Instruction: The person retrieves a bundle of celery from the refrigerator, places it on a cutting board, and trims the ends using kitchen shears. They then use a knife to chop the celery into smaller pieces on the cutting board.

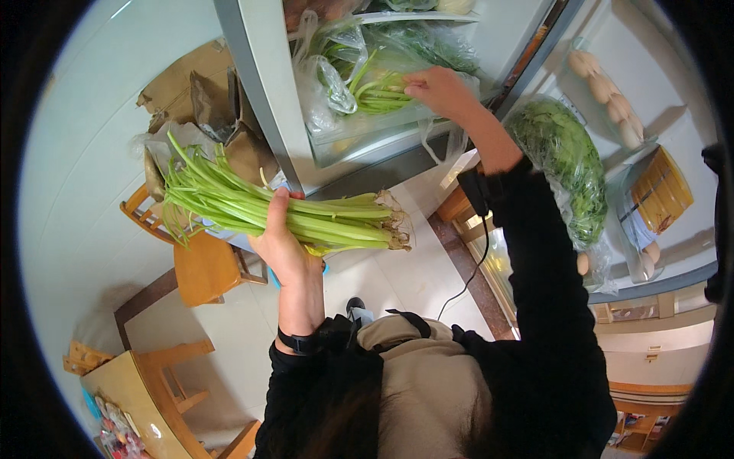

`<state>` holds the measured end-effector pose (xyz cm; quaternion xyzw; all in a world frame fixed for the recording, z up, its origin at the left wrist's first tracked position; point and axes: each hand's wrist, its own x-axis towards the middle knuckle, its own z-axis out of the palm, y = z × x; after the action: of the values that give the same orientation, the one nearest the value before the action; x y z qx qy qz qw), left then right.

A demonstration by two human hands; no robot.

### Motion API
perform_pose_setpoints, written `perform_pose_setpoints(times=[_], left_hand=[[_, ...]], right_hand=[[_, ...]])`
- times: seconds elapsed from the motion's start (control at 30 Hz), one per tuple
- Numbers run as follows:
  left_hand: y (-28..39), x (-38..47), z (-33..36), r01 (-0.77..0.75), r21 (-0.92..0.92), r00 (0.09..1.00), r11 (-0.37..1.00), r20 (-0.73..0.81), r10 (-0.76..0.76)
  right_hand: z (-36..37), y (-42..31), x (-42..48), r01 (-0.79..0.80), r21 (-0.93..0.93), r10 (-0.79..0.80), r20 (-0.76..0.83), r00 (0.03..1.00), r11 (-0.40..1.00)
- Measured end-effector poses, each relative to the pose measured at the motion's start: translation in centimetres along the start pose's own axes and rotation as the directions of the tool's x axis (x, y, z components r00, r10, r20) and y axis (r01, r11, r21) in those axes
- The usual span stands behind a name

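Note:
My left hand (pixel 285 238) is wrapped around a thick bunch of celery (pixel 338 218), level in front of the open refrigerator. Its pale, rooted ends point right, and the thin green stems and leaves spread left. Inside the refrigerator, my right hand (pixel 438 92) is at more green stalks (pixel 381 94) lying on the glass shelf (pixel 367 129). Its fingers are curled and close together at the stalk ends; whether they pinch a stalk or the bag film is unclear. A clear plastic bag (pixel 332 86) lies crumpled around these stalks, with darker leafy greens (pixel 430 46) behind.
On the open door (pixel 654 74), bagged leafy greens (pixel 562 160), eggs (pixel 608 94) and a yellow-brown package (pixel 662 189) sit in racks. A wooden chair (pixel 206 267) and cardboard box (pixel 178 80) stand left. A cable (pixel 481 264) hangs from my right sleeve.

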<state>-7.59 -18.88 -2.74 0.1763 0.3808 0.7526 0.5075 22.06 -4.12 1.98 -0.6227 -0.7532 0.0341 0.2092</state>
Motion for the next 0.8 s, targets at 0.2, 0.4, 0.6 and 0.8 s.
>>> perform_pose_setpoints(times=[0.2,0.4,0.6,0.8], left_hand=[[-0.9,1.1,0.6,0.058,-0.044,0.998,0.997,0.038,-0.056],[-1.6,2.0,1.0,0.075,-0.012,0.995,0.997,0.067,-0.074],[-1.9,1.4,1.5,0.05,0.003,0.997,0.999,0.057,-0.051],[-1.3,0.8,1.7,-0.009,0.082,0.999,0.997,-0.034,0.011]], right_hand=[[-0.2,-1.4,-8.4,0.046,0.097,0.046,-0.778,0.626,0.994],[0.7,-1.2,-8.2,-0.401,0.675,0.557,-0.017,0.83,0.619],[-7.2,-0.1,2.6,0.035,0.468,-0.01,-0.055,0.998,0.883],[-6.7,0.4,9.6,0.1,0.711,-0.006,-0.134,0.991,0.696]])
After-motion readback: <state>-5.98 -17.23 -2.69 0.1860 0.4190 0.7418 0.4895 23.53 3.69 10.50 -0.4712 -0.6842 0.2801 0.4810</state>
